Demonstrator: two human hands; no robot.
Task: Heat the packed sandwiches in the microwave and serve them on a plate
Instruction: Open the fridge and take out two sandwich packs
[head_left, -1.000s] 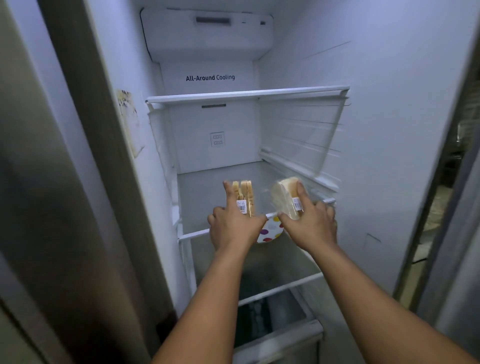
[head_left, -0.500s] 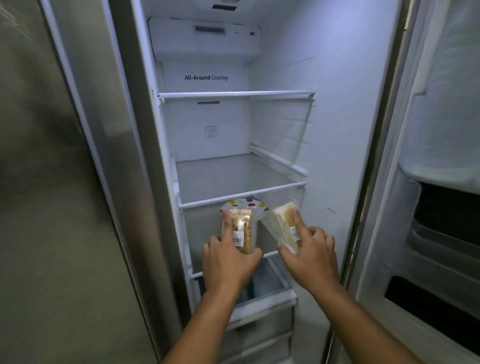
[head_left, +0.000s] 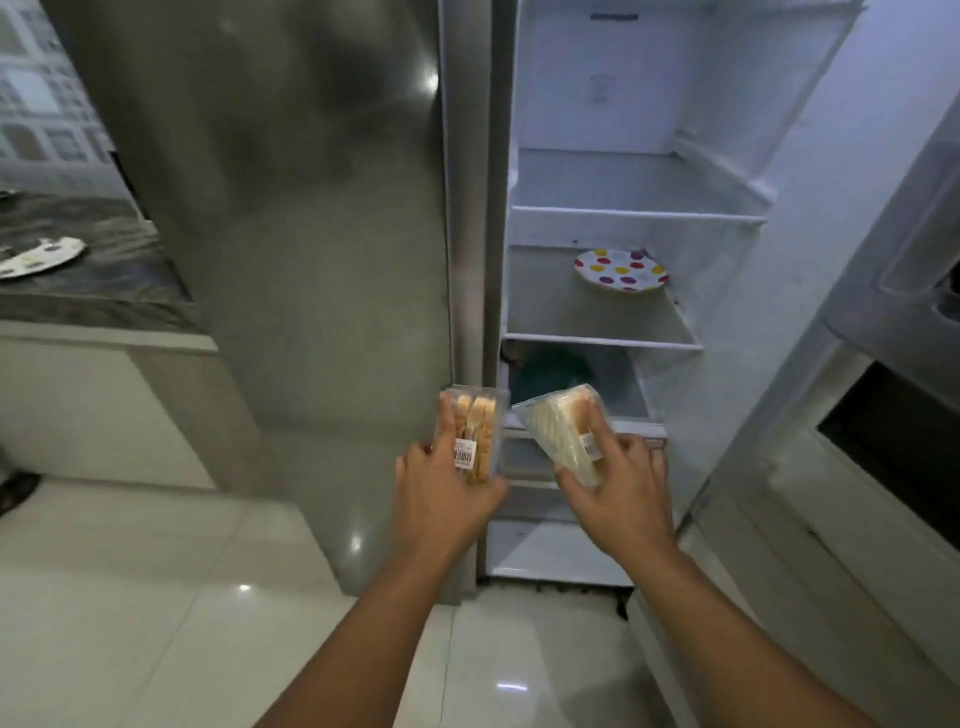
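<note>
Both packs are out of the fridge (head_left: 727, 130) now, spotted plate (head_left: 621, 270) left behind on its shelf. Left hand (head_left: 447, 499) grips the brown sandwich pack (head_left: 480, 431), right hand (head_left: 618, 493) grips the white sandwich pack (head_left: 558, 423). Microwave's next, I guess.

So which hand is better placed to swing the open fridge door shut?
Probably the right hand: the open white fridge door stands on its side. But it grips a clear-packed sandwich, so an elbow nudge may suit.

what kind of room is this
Most likely a home kitchen. A side-by-side fridge stands open, a polka-dot plate on its shelf, with a dark stone countertop to its left. Each hand holds a packed sandwich.
</note>
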